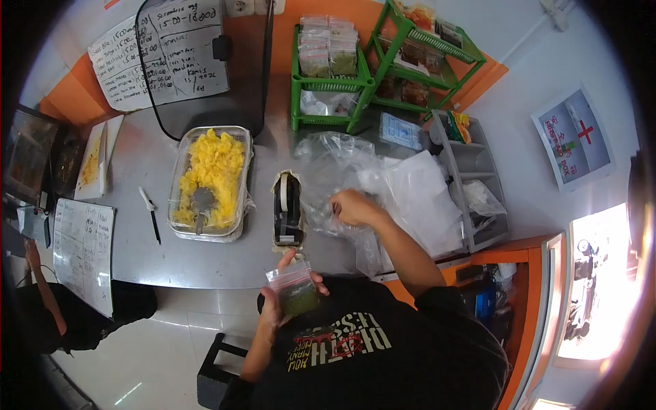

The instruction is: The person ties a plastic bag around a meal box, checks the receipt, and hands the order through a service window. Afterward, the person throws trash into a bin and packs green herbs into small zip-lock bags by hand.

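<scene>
My left hand (pixel 270 305) holds a small clear zip bag (pixel 298 294) with a red-striped top and fine green stuff inside, in front of my chest by the table's front edge. My right hand (pixel 355 207) is over the crumpled clear plastic bags (pixel 333 160), its fingers curled together. What sits in those fingers is hidden. Between the hands and the yellow food stands a black tape dispenser (pixel 287 208). A clear tub (pixel 179 222) holds crumbly yellow food (pixel 217 164) with a metal scoop (pixel 202 200) stuck in it.
Green racks (pixel 331 83) with filled zip bags stand at the back. A grey divided bin (pixel 476 160) is on the right, beside white sheets (pixel 417 198). A pen (pixel 149 215), a knife (pixel 103 160) and a written board (pixel 83 253) lie left. Another person's arm (pixel 46 287) shows far left.
</scene>
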